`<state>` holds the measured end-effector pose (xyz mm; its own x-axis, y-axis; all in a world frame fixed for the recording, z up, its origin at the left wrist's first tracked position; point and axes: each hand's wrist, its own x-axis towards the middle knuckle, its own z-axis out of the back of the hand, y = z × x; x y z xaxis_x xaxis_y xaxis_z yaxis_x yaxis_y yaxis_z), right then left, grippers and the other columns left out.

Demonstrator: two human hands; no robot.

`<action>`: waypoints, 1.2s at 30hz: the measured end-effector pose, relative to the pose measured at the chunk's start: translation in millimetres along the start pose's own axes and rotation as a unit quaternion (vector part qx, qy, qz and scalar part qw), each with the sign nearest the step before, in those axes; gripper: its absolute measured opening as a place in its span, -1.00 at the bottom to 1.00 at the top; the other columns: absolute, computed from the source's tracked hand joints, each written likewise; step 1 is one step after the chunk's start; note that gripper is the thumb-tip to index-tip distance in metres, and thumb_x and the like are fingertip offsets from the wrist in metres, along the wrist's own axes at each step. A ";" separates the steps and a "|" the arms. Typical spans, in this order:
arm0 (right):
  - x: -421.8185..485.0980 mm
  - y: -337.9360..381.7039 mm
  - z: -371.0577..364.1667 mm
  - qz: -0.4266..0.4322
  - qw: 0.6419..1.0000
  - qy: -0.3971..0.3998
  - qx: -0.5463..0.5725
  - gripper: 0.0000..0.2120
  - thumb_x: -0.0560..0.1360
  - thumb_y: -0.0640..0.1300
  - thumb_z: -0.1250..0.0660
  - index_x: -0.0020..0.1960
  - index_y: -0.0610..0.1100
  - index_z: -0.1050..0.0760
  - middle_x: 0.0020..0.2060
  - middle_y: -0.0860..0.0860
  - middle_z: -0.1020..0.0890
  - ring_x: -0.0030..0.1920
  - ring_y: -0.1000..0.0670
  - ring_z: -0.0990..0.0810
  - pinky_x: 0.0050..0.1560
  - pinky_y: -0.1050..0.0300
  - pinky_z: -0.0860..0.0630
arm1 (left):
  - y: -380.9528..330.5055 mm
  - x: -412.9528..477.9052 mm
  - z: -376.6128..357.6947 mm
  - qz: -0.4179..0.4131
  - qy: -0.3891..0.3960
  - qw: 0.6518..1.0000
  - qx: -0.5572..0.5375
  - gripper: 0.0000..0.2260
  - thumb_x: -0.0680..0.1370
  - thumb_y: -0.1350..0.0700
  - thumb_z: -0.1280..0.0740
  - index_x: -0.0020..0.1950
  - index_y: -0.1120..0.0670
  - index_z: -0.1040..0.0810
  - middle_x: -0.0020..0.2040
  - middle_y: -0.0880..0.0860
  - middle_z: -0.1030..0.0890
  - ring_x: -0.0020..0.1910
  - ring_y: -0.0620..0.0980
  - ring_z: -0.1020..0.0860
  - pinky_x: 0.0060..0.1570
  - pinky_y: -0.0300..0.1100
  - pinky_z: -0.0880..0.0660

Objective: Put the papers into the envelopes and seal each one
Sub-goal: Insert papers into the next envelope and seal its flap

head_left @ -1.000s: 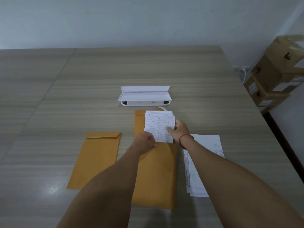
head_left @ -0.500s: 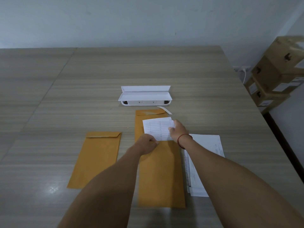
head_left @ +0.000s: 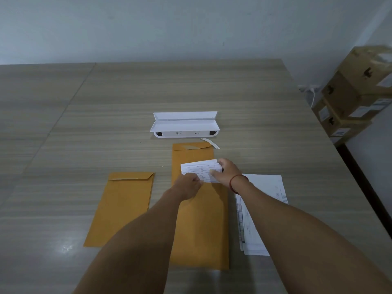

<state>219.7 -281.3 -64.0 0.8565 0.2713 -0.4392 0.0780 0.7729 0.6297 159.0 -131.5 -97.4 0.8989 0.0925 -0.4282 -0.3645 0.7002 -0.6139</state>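
While the flat mustard-brown paper envelope (head_left: 125, 206), nearer me and left of the open white plastic case (head_left: 185, 125), looks sealed, the folded white lined papers (head_left: 199, 169) before that case sit partly inside a second brown envelope (head_left: 203, 219) (less shows than a second ago). My left hand (head_left: 186, 185) pinches its mouth, my right hand (head_left: 224, 172) the papers; loose white sheets (head_left: 269, 183) wait.

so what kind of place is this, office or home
Likely an office or storeroom: a long grey wood-grain laminate table, stacked brown cardboard boxes by the wall, and a pile of white printed sheets beside brown manila envelopes.
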 end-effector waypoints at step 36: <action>0.2 -10.6 -1.2 0.040 0.992 0.054 -0.108 -0.76 0.57 -0.05 -0.26 0.21 -0.05 -0.54 0.15 0.00 -0.62 0.18 -0.06 -0.55 0.24 0.00 -0.49 | 5.1 -4.1 -5.2 -0.067 -0.135 0.983 0.107 -0.81 0.58 -0.03 -0.26 0.05 0.01 -0.61 0.12 -0.08 -0.61 0.23 -0.01 -0.44 0.21 -0.05 -0.25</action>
<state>218.5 -288.8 -71.5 0.7950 0.3869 -0.4672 -0.1083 0.8483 0.5183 152.2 -132.0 -102.3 0.9778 0.1528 -0.1437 -0.2043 0.8489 -0.4874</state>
